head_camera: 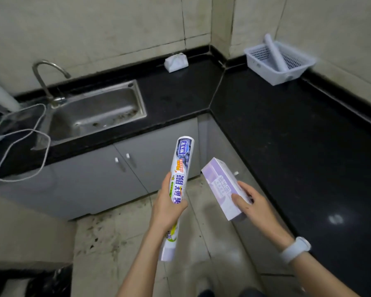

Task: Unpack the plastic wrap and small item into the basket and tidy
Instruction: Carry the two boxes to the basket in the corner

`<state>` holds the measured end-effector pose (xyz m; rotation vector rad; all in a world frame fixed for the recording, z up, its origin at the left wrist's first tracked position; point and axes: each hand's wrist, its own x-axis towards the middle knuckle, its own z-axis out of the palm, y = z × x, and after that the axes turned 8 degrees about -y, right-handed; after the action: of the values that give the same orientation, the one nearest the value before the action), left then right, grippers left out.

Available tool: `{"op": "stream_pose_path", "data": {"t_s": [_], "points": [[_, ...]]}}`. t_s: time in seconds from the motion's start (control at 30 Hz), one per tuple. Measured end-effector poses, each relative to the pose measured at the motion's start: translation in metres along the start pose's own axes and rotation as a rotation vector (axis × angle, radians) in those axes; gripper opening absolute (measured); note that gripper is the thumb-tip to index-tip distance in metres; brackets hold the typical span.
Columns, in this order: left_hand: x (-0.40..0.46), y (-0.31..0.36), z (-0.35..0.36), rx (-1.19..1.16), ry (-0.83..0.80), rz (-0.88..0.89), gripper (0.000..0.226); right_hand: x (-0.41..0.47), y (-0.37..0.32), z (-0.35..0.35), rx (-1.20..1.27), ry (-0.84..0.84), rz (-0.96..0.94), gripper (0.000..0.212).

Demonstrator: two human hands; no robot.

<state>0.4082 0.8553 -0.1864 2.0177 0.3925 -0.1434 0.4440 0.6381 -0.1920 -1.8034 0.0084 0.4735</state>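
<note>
The plastic wrap roll point(181, 183), still in its printed wrapper, is held near upright in the left hand point(167, 205), whose fingers are closed around its lower middle, out over the floor in front of the grey cupboards point(116, 174) and not resting on anything. The right hand point(253, 203) grips a small lilac box point(222, 187) by its near end, tilted, just beside the roll but apart from it. The white basket point(281, 61) sits well apart from both, at the far right corner of the black counter point(287, 146), against the wall, with one plain white roll point(275, 53) already leaning in it. A small white packet point(176, 62) lies at the counter's back edge near the inner corner, and the sink point(96, 112) is off to the left. This looks like the carrying stage: both items are in hand, neither opened nor placed. The next move probably calls for stepping toward that far corner, or setting one item on the counter to free a hand for stripping the wrapper.
</note>
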Motion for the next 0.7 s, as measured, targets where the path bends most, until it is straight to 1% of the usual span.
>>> {"op": "stream_pose_path", "data": {"t_s": [0.1,0.23,0.37,0.57,0.7], "points": [[0.051,0.005,-0.023,0.028,-0.027,0.011,0.081,0.043,-0.025,0.012,0.003,0.031,-0.002,0.043],[0.122,0.017,-0.032,0.003,-0.082,0.05,0.078,0.105,-0.05,0.009,-0.042,0.067,-0.007,0.047],[0.202,0.034,-0.033,-0.01,-0.129,0.076,0.08,0.182,-0.067,0.0,-0.061,0.092,-0.008,0.048],[0.348,0.071,-0.04,0.02,-0.146,0.105,0.086,0.314,-0.097,-0.023,0.004,0.096,0.0,0.05],[0.434,0.101,-0.042,0.066,-0.209,0.111,0.088,0.39,-0.124,-0.044,0.011,0.187,0.009,0.05]]}}
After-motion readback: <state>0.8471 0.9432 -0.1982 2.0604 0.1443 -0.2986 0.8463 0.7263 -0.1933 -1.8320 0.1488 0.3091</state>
